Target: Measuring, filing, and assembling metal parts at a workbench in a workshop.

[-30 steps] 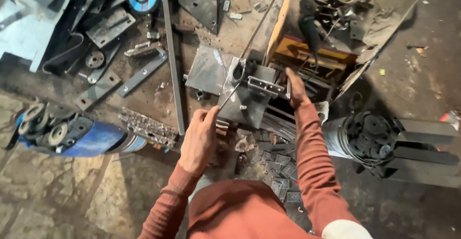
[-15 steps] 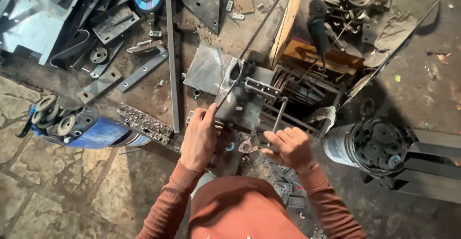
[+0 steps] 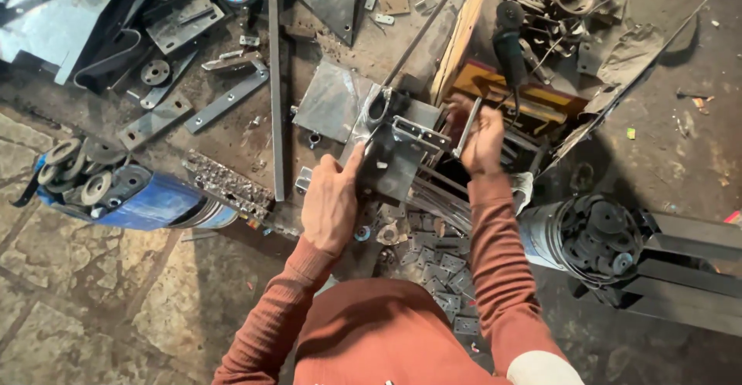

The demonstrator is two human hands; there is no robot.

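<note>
Bracket plate (image 3: pixel 398 153): steel, on the floor among scrap — I steady it.
Left hand (image 3: pixel 331 203): pressed flat on its near edge.
Right hand (image 3: pixel 483 134): fingers closed on a metal rod (image 3: pixel 466 127).
Risk: rod could slip — loose hinge plates (image 3: pixel 437 265) underfoot.

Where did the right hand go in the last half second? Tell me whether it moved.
Yes. The right hand moved up and away from the person's body, from below the metal bracket assembly to its right side, near the yellow wooden block, gripping a metal rod.
</note>
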